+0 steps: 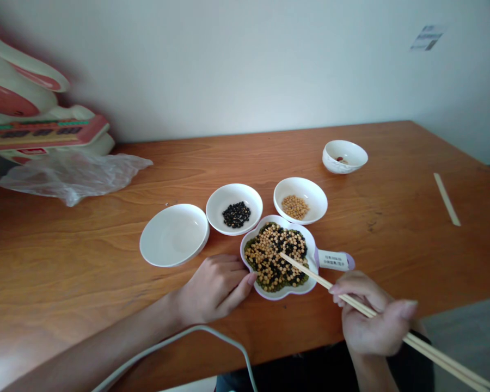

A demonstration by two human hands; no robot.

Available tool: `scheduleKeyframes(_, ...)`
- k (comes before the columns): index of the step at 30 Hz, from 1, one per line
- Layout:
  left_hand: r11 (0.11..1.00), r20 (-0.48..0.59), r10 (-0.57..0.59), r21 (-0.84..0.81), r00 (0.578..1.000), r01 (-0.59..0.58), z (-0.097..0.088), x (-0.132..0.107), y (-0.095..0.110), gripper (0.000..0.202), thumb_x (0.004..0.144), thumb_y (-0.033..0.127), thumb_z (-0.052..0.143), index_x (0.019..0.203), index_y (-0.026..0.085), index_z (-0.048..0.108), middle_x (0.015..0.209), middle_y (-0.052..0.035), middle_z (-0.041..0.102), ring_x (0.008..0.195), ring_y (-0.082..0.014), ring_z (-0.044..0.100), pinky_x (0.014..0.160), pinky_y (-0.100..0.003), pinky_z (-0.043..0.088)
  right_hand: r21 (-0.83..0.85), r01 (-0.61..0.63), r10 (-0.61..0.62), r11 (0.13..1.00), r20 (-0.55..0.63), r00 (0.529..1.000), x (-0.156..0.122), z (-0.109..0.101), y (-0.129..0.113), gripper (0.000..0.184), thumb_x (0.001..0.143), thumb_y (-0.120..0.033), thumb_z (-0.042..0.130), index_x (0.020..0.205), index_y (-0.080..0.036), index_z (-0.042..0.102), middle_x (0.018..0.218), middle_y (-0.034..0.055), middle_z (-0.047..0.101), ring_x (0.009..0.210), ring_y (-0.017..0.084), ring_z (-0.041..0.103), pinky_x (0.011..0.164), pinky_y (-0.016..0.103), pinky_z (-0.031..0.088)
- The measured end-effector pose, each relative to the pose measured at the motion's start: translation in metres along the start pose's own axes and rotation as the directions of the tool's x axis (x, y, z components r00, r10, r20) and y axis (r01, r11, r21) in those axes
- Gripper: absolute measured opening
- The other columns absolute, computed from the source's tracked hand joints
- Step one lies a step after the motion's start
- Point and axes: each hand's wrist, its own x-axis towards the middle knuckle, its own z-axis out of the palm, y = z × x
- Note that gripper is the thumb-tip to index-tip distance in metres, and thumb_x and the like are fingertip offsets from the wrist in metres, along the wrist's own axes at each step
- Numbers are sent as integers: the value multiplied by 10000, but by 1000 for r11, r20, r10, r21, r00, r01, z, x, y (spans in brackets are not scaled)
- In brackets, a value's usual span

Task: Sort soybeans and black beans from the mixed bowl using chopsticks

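Observation:
A flower-shaped dish with a lilac rim [279, 295] holds black beans, yellow soybeans and small green beans mixed together. My left hand [216, 287] is closed at its left side, with the thumb on the rim and the other fingers partly hidden. In my right hand [369, 318] is a pair of wooden chopsticks [310, 274], whose tips reach into the mixed beans. I cannot make out a bean between the tips. Behind the dish stand a white bowl of black beans [236, 214] and a white bowl of yellow soybeans [295, 208].
Left of these is an empty white bowl [175, 235]. Another bowl [345, 157] with a few small bits stands farther back. A paper strip [447, 200] lies at right. A plastic bag [73, 173] and toy keyboard [44, 133] sit at left. A cable [196, 328] crosses near my left forearm.

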Motion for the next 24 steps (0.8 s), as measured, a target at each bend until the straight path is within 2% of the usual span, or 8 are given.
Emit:
scheduleKeyframes(7, 1000, -5, -8, -12, 1000, 8, 0, 1, 0, 436, 1124, 235, 329, 777, 189, 588, 751, -48, 683, 707, -173, 614, 734, -325, 464, -44, 35, -28, 998, 153, 988, 2, 3, -4, 895, 1008, -769, 119, 713, -211, 754, 648, 50, 692, 649, 214, 679, 627, 358, 525)
scheduleKeyframes(15, 1000, -10, -1, -16, 1000, 0, -1, 1, 0, 434, 1121, 226, 336, 776, 187, 596, 742, -44, 676, 699, -173, 617, 717, -323, 462, -27, 2, 3, 1000, 167, 986, 5, 6, -7, 913, 982, -805, 118, 681, -205, 736, 615, 50, 671, 608, 213, 670, 570, 347, 512)
scheduleKeyframes(24, 1000, 14, -12, -8, 1000, 12, -2, 1, 0, 442, 1132, 242, 313, 788, 186, 585, 773, -49, 689, 731, -178, 621, 749, -324, 458, -40, 34, -25, 999, 217, 976, 5, 5, -3, 888, 1004, -771, 105, 719, -223, 743, 634, 33, 694, 624, 202, 682, 576, 341, 530)
